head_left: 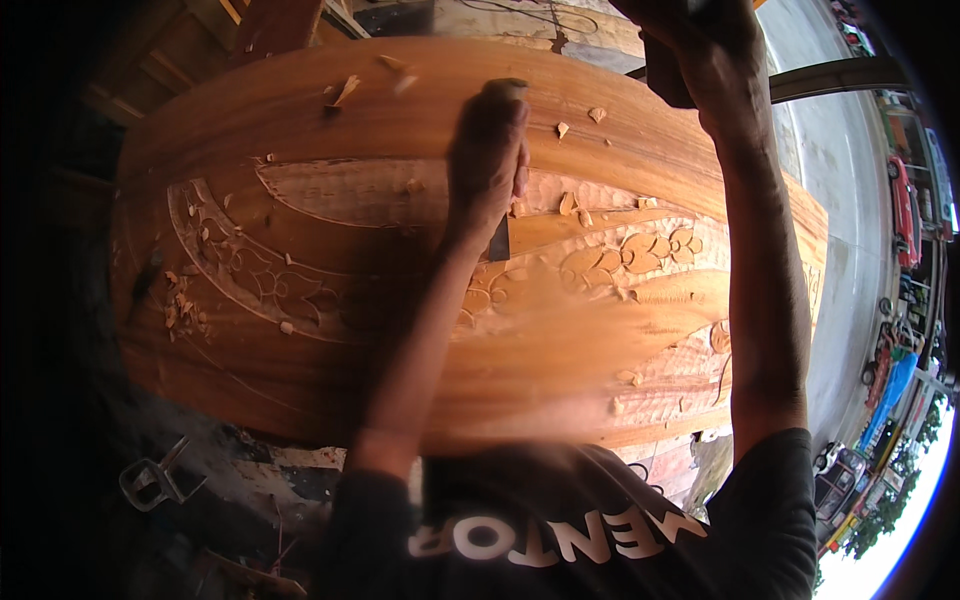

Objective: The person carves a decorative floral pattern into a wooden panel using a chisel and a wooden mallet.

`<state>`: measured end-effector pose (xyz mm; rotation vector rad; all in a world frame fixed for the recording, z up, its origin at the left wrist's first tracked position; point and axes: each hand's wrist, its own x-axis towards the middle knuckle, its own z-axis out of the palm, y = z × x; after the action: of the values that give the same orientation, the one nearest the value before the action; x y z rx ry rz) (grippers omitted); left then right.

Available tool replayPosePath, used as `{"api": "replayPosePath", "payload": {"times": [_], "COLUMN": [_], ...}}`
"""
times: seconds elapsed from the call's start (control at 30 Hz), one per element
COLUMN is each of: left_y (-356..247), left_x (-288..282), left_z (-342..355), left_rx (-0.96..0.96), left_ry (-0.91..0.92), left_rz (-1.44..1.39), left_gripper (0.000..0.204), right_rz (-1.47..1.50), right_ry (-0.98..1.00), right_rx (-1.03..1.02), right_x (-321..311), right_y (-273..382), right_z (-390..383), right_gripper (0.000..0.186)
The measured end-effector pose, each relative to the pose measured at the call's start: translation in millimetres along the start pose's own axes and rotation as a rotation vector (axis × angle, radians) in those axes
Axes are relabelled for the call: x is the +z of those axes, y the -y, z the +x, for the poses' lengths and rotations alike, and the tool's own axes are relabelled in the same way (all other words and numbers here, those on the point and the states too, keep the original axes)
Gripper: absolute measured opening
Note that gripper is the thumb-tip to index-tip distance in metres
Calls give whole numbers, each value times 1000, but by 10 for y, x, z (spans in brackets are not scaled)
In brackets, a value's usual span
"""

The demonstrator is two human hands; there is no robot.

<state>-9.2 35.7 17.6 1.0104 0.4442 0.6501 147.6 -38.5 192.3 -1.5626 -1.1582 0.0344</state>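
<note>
My left hand (484, 165) is closed round the handle of a chisel (500, 242), its flat dark blade pointing down toward me onto the carved wooden panel (330, 130). The handle's blunt end shows above my fist. Over the panel's far right edge, my right hand (728, 62) is raised and wrapped round a dark, block-like mallet (668, 68), apart from the chisel. The mallet's handle is mostly hidden. Leaf and scroll shapes (640, 252) stand in relief amid rough, tool-marked ground. Where the chisel's edge meets the wood is hard to make out.
Loose wood chips (180, 305) lie scattered over the panel, and one is blurred near its far edge. At the lower left is a pale chair-like frame (150, 488). A paved street with a red car (903, 215) and other vehicles runs along the right.
</note>
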Motion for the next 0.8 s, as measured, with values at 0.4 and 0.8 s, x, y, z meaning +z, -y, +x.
{"api": "replayPosePath", "payload": {"times": [0.4, 0.8], "left_y": [110, 278], "left_x": [165, 367], "left_z": [70, 63], "left_rx": [50, -162], "left_ry": [177, 429], "left_rz": [95, 188], "left_gripper": [44, 41], "right_rz": [123, -122], "right_ry": [-134, -193], "right_rx": [235, 317], "right_x": [-545, -1230], "right_y": [-241, -1189], "right_z": [-378, -1222], "right_gripper": [77, 73]}}
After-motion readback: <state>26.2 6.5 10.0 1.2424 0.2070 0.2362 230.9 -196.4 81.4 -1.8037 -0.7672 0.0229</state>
